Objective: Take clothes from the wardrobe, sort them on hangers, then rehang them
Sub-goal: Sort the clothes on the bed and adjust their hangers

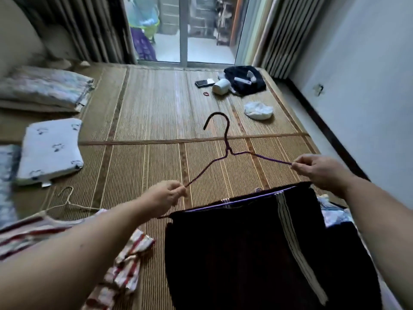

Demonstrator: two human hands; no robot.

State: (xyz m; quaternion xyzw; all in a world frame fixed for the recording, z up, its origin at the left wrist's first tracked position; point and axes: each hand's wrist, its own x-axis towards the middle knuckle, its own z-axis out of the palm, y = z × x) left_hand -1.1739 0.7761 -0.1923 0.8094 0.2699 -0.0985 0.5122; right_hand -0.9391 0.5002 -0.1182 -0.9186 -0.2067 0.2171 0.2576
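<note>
At six o'clock, nearest the camera, a dark garment (245, 253) with a pale stripe hangs folded over the bottom bar of a purple wire hanger (226, 142). At seven o'clock a striped garment (131, 253) lies on the woven mat (156, 108), with a pale hanger (67, 199) at its top. The left hand (167, 195) pinches the purple hanger's left shoulder between curled fingers. The right hand (319, 170), at three o'clock, pinches its right shoulder. The hook points to twelve. A pillow (50, 151) lies at nine o'clock and a crumpled white cloth (258, 110) at one. Beyond the cloth is a dark pile (245, 80).
</note>
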